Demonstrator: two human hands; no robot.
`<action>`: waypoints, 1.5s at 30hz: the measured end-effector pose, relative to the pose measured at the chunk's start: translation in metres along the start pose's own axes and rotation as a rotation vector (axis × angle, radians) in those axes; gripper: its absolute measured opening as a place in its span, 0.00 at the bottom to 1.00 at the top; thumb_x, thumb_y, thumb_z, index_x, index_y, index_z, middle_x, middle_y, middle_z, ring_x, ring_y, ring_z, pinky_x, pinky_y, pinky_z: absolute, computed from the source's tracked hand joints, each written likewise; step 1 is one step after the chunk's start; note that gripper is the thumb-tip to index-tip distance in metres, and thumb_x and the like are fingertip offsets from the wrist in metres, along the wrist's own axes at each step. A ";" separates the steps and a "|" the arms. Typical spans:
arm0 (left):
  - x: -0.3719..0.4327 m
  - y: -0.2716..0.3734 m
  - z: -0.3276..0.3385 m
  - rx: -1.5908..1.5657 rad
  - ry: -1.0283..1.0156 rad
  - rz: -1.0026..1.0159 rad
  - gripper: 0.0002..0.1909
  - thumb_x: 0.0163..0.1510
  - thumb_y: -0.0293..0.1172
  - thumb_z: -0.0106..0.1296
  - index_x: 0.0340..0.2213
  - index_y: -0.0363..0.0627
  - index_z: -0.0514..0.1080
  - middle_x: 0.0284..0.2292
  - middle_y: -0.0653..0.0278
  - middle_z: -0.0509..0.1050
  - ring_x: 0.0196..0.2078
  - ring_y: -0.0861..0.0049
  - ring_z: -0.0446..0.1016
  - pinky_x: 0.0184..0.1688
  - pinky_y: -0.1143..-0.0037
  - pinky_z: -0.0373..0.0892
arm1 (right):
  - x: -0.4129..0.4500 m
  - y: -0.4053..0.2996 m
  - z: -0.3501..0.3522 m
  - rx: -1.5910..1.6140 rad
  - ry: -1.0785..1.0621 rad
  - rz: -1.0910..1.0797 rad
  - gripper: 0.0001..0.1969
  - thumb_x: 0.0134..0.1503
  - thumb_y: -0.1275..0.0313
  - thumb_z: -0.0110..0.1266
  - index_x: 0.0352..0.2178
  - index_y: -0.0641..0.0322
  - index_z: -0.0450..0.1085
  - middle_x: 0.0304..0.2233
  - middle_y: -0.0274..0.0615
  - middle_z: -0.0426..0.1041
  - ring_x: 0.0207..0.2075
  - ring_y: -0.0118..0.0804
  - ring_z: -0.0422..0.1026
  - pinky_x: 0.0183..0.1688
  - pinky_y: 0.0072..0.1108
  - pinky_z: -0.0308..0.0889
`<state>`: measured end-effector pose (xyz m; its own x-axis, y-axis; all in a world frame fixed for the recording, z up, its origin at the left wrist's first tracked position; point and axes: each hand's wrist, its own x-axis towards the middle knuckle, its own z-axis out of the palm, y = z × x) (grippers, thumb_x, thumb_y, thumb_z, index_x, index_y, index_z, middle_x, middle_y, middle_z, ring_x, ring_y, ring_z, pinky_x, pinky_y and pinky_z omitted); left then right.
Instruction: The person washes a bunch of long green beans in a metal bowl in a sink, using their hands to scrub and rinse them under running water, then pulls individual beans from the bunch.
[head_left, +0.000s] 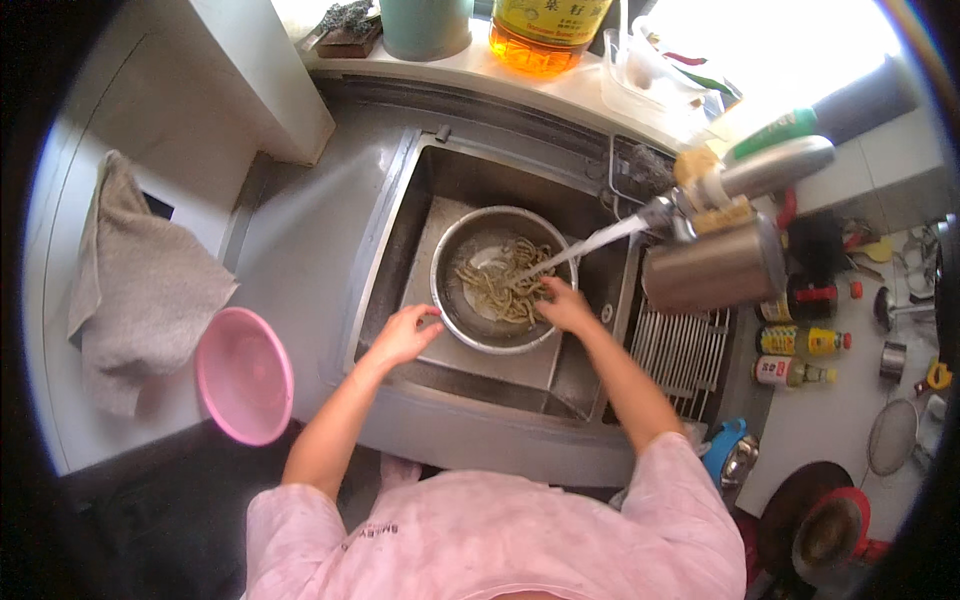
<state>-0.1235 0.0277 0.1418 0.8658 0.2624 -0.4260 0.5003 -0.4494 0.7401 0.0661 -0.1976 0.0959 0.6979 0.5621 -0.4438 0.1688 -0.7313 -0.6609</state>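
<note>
A round stainless steel bowl (491, 346) stands in the sink (450, 214). In it lies a tangle of long, greenish-brown strands (514, 300), perhaps long beans, in shallow water. From the faucet (679, 206) at the right, a stream of water (592, 241) falls onto them. My left hand (409, 335) is at the bowl's left rim with thumb and fingers apart, nothing between them. Over the right rim reaches my right hand (564, 304), its thumb and fingertips spread at the edge of the strands; no strand is plainly gripped.
A metal cylinder (712, 262) beside the faucet overhangs a wire drying rack (679, 349). A pink basin (247, 375) leans at the left below a grey towel (142, 292). Behind the sink, a ledge bears an oil bottle (547, 37). Sauce bottles (799, 340) stand at the right.
</note>
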 end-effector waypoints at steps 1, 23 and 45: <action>0.007 0.002 0.006 0.009 -0.013 0.037 0.17 0.43 0.36 0.48 0.35 0.42 0.65 0.35 0.56 0.67 0.37 0.70 0.67 0.39 0.75 0.63 | 0.032 0.026 0.027 -0.116 0.014 0.079 0.36 0.38 0.62 0.53 0.48 0.62 0.48 0.47 0.54 0.53 0.49 0.45 0.54 0.49 0.25 0.50; 0.010 0.010 -0.011 -0.252 -0.110 0.022 0.16 0.45 0.34 0.46 0.35 0.39 0.65 0.33 0.58 0.69 0.36 0.74 0.68 0.38 0.76 0.63 | -0.025 -0.069 -0.033 0.004 0.148 -0.272 0.10 0.37 0.73 0.52 0.25 0.62 0.67 0.29 0.45 0.64 0.35 0.41 0.63 0.37 0.25 0.59; -0.034 0.025 -0.002 -0.265 -0.063 0.096 0.15 0.45 0.32 0.47 0.36 0.39 0.65 0.32 0.62 0.69 0.33 0.79 0.68 0.36 0.80 0.63 | -0.093 -0.023 -0.147 -0.222 0.534 0.095 0.13 0.42 0.75 0.46 0.32 0.67 0.64 0.34 0.51 0.66 0.37 0.47 0.65 0.39 0.28 0.59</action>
<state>-0.1404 0.0094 0.1755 0.9116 0.1725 -0.3731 0.4054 -0.2282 0.8852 0.0993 -0.2901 0.2410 0.9615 0.2595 -0.0902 0.1898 -0.8650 -0.4645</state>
